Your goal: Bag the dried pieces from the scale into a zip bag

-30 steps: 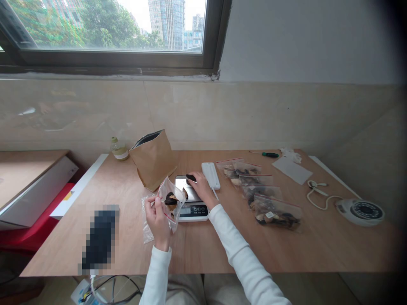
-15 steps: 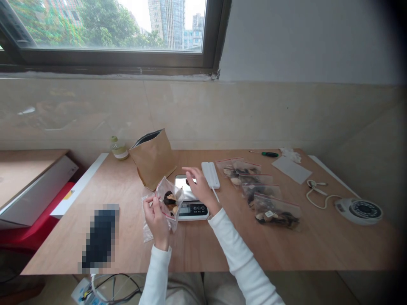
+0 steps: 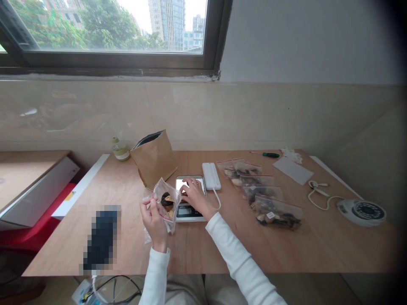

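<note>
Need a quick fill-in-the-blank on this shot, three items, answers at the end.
The left hand holds a clear zip bag of dark dried pieces, while the right hand is over the platform of the ____.
The row of filled zip bags lies to the ____ of the white oblong device.
The upright paper bag behind the left hand is ____ in colour.

Answers: digital kitchen scale; right; brown.
</note>
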The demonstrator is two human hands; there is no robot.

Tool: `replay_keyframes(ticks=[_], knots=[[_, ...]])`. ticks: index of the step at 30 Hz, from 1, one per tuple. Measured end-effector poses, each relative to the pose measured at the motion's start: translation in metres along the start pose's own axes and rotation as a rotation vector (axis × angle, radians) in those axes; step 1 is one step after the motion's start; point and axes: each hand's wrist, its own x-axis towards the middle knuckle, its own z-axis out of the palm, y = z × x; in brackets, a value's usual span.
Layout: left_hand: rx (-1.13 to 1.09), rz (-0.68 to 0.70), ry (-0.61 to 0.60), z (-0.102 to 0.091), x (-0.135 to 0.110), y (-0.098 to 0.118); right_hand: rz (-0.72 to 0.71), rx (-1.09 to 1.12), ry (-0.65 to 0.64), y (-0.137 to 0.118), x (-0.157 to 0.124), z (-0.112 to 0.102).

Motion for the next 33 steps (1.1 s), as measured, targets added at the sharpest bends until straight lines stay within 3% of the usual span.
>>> replay_keyframes(ticks=[5,7,12,16,20,23,26,30,33], knots=[[-0.001,-0.003,-0.006,0.000,0.000,0.002,-0.058,-0.036,-0.091,0.002,-0.001,-0.005],[-0.002,-0.001,-0.010,-0.001,0.000,0.002,-0.021,0.064,-0.029,0.000,-0.003,-0.014],[0.060,0.018,-0.014,0.001,-0.002,-0.001,0.128,0.447,0.311,-0.026,-0.005,-0.061],[0.090,0.014,-0.021,0.003,-0.004,-0.003,-0.004,0.518,0.230,-0.035,-0.001,-0.084],[0.085,0.038,0.001,0.000,-0.002,-0.002,0.143,0.363,0.243,-0.006,0.000,-0.057],[0.077,0.056,0.024,-0.003,0.000,-0.001,0.210,0.123,0.097,0.017,-0.003,-0.023],[0.045,0.031,0.009,-0.003,-0.001,0.001,0.230,-0.017,0.018,0.024,-0.006,-0.003],[0.003,0.014,-0.034,-0.002,-0.002,0.001,0.255,0.062,0.052,0.017,-0.003,-0.008],[0.008,0.004,-0.026,-0.001,-0.002,-0.001,0.275,0.322,0.236,-0.002,0.001,-0.034]])
